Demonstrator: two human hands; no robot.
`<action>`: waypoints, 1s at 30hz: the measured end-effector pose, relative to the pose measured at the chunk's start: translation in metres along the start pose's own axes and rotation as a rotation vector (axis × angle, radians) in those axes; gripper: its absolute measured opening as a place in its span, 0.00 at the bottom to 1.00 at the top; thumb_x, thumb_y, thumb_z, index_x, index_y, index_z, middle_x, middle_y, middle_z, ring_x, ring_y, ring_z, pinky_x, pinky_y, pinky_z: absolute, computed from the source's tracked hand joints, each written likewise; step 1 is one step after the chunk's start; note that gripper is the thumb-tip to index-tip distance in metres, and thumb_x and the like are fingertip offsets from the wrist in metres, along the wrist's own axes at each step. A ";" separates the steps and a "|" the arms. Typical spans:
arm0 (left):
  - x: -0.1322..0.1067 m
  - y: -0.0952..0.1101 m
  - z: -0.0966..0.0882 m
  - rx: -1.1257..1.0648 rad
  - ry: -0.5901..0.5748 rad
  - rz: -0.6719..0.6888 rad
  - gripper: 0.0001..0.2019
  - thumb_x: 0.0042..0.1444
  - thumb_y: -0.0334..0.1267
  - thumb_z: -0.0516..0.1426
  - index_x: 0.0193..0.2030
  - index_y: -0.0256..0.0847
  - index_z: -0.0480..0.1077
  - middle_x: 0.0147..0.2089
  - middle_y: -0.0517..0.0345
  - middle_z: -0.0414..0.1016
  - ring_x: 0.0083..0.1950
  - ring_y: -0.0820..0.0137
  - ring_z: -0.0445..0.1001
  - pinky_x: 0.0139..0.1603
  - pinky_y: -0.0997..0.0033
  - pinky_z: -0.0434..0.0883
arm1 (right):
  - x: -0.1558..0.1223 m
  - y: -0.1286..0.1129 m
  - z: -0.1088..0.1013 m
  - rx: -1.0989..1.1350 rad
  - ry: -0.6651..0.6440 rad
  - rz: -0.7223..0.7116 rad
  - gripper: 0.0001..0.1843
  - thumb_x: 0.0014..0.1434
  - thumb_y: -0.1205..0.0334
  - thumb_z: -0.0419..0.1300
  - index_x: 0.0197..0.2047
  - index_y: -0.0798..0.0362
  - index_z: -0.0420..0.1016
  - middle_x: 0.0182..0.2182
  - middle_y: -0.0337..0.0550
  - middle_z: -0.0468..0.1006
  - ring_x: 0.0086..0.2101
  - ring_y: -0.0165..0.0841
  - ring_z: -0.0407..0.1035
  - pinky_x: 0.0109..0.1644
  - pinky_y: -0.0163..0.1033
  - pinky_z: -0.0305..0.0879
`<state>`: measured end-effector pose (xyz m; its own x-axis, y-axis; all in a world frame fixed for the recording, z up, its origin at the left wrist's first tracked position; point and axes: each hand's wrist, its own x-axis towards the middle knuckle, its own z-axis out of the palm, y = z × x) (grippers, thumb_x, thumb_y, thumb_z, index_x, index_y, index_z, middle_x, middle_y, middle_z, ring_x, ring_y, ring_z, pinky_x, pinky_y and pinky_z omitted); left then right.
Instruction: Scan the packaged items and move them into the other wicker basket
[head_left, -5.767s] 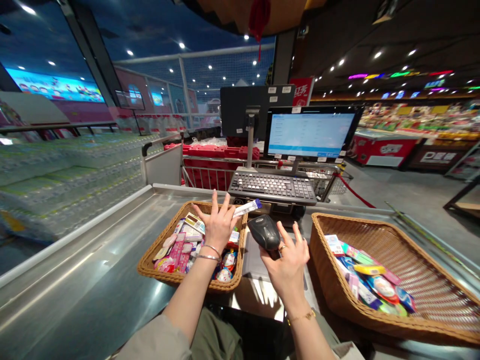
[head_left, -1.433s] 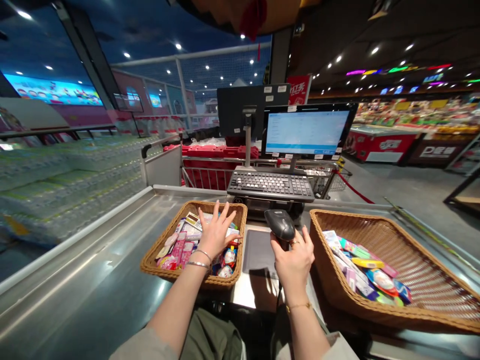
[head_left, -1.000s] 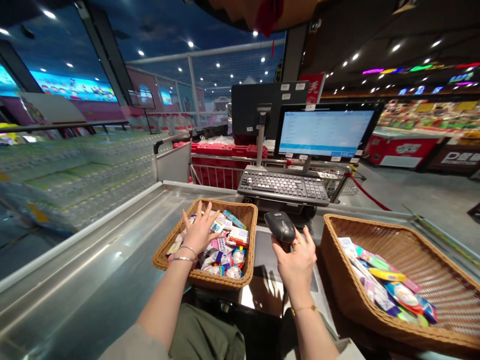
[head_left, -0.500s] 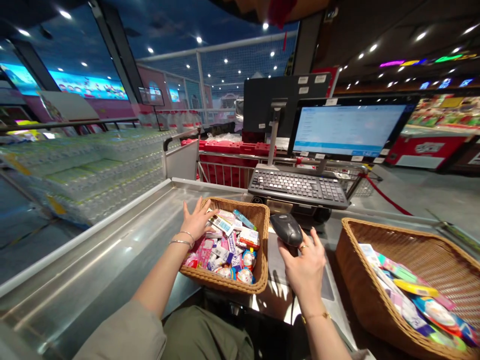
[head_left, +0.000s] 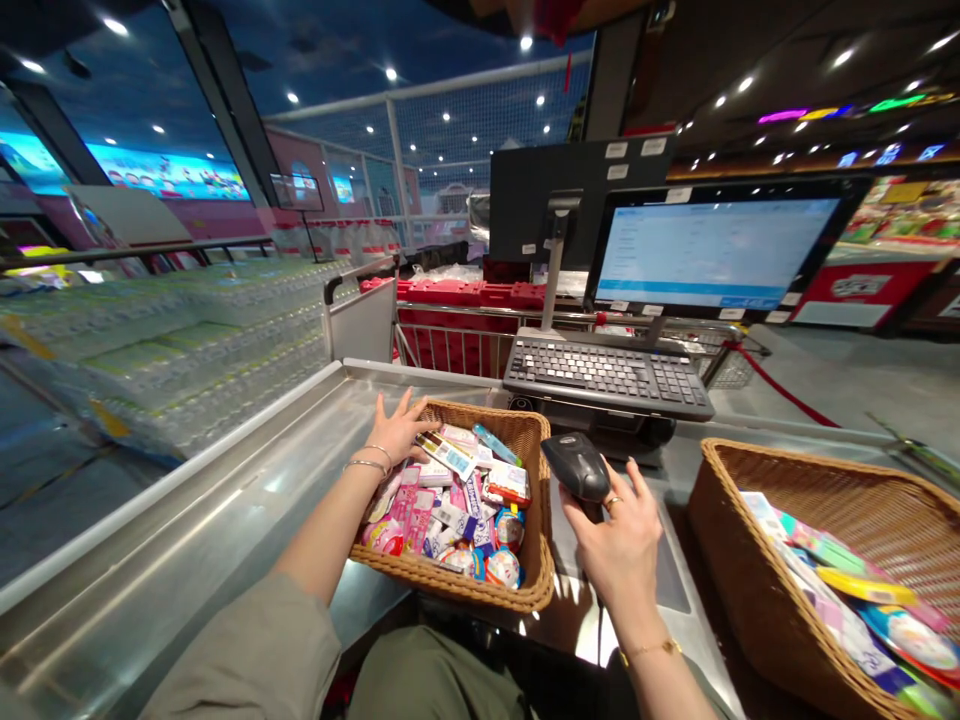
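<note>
My left hand (head_left: 396, 436) lies over the back left corner of a wicker basket (head_left: 541, 500), fingers spread. Its fingertips touch the left end of a flat packet with a barcode label (head_left: 451, 455), which rests on top of the other goods. Around the packet are several small pink and white boxes, a red-and-white box (head_left: 509, 484) and round blue-and-white packs (head_left: 503, 568). My right hand (head_left: 624, 530) is wrapped round the handle of a black barcode scanner (head_left: 577, 466). The scanner's head is just right of the basket rim, raised above the counter. My palm hides part of the handle.
A second wicker basket (head_left: 705, 520) with colourful packs stands at the right. Behind the scanner are a keyboard (head_left: 607, 375) and a lit monitor (head_left: 712, 250). A metal counter (head_left: 247, 500) with a raised edge runs to the left; stacked bottle packs stand beyond it.
The basket's near side has swung slightly towards me, and the view has shifted a little. My left hand stays at the packet's left end; my right hand still grips the scanner beside the basket.
</note>
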<state>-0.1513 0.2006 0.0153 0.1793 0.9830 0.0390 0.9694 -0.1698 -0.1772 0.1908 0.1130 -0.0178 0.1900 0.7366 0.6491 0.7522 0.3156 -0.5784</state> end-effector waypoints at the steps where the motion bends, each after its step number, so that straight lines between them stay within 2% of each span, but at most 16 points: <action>1: 0.003 -0.002 0.000 -0.008 -0.013 0.007 0.30 0.47 0.51 0.66 0.59 0.62 0.68 0.74 0.51 0.49 0.75 0.44 0.36 0.59 0.19 0.27 | 0.000 -0.001 0.001 -0.002 -0.005 0.001 0.17 0.55 0.50 0.60 0.41 0.53 0.79 0.51 0.50 0.77 0.61 0.51 0.57 0.61 0.59 0.55; 8: 0.017 -0.014 0.014 -0.098 -0.056 0.026 0.28 0.46 0.56 0.65 0.57 0.62 0.70 0.73 0.53 0.50 0.74 0.42 0.35 0.58 0.19 0.25 | 0.000 -0.003 0.004 -0.003 -0.017 0.007 0.17 0.55 0.50 0.60 0.41 0.51 0.79 0.52 0.48 0.77 0.61 0.50 0.57 0.61 0.59 0.54; 15: 0.018 -0.012 0.025 -0.122 0.006 0.091 0.24 0.51 0.58 0.61 0.54 0.59 0.73 0.72 0.54 0.55 0.75 0.45 0.38 0.59 0.21 0.22 | -0.002 -0.003 0.006 -0.013 -0.029 0.016 0.16 0.55 0.49 0.60 0.40 0.50 0.79 0.53 0.47 0.76 0.61 0.51 0.56 0.61 0.61 0.53; 23: 0.016 0.002 0.017 -0.084 0.099 0.169 0.20 0.55 0.56 0.59 0.51 0.53 0.74 0.69 0.53 0.60 0.74 0.48 0.42 0.60 0.23 0.19 | -0.004 -0.002 0.004 -0.020 -0.033 0.023 0.17 0.55 0.49 0.60 0.42 0.51 0.79 0.54 0.47 0.75 0.62 0.51 0.55 0.62 0.61 0.51; 30: 0.007 0.017 0.003 -0.045 0.186 0.167 0.17 0.55 0.54 0.59 0.48 0.50 0.76 0.68 0.51 0.63 0.74 0.49 0.43 0.61 0.25 0.19 | -0.004 -0.005 0.000 -0.005 -0.026 0.015 0.17 0.57 0.50 0.59 0.42 0.52 0.79 0.53 0.48 0.76 0.62 0.50 0.55 0.62 0.60 0.52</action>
<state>-0.1343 0.2050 0.0096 0.3612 0.9122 0.1934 0.9295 -0.3358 -0.1522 0.1861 0.1086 -0.0173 0.1849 0.7566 0.6272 0.7524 0.3016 -0.5856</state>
